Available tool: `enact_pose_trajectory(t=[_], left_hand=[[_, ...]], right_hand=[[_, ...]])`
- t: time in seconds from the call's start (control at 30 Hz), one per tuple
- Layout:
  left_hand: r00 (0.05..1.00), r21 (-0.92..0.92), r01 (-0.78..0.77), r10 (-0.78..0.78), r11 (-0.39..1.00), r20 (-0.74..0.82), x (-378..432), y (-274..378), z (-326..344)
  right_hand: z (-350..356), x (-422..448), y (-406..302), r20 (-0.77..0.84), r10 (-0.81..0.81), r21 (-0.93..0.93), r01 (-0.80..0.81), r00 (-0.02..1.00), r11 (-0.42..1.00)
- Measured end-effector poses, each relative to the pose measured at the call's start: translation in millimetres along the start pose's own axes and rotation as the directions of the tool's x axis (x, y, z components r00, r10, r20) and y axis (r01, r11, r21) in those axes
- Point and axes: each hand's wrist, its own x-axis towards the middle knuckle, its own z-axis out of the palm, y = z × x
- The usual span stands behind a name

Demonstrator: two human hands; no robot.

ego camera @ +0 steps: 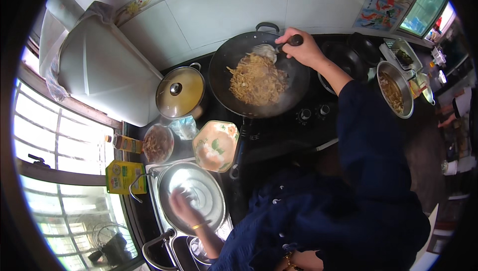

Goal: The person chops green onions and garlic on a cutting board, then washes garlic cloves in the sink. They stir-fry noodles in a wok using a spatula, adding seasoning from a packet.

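Note:
My right hand (303, 49) grips the dark handle of a metal spatula (266, 52). The spatula's blade rests in a large black wok (224, 80), against the far edge of a heap of browned, shredded food (257, 80). Faint steam rises from the wok. Blurred by motion, my left hand (183, 207) is over a round metal basin (220, 200) at the sink, with fingers apart and nothing visible in them. A floral octagonal bowl (214, 146) stands between basin and wok, beside the wok's long handle (239, 151).
Left of the wok are a glass-lidded pot (179, 99), a clear plastic bag (183, 127), a bowl of dark meat (158, 144), a bottle (129, 143) and a yellow pouch (125, 177). At right are a black pan (341, 62) and a metal bowl of food (392, 88). A person's hand (446, 121) shows far right.

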Motion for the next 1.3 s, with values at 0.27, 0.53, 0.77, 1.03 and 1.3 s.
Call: enact_pose_trajectory(t=[0.27,0.53,0.77,1.03,1.3], left_hand=[[0.739,0.500,-0.647,0.315,0.576,0.595,-47,12,106],[0.770,0.485,-0.544,0.178,0.685,0.613,-50,-1,118],[0.767,0.437,-0.544,0.214,0.716,0.605,-49,-5,115],[0.784,0.472,-0.482,0.123,0.738,0.608,-47,-1,117],[0.774,0.449,-0.489,0.135,0.748,0.619,-46,-2,115]], right_hand=[[35,-47,15,0.705,-0.391,-0.328,0.761,0.592,0.560],[11,-93,12,0.823,-0.335,-0.361,0.877,0.459,0.316],[16,-102,16,0.835,-0.300,-0.367,0.873,0.462,0.323],[22,-86,38,0.761,-0.423,-0.318,0.851,0.492,0.418],[-18,-117,-92,0.860,-0.259,-0.194,0.752,0.439,0.630]])
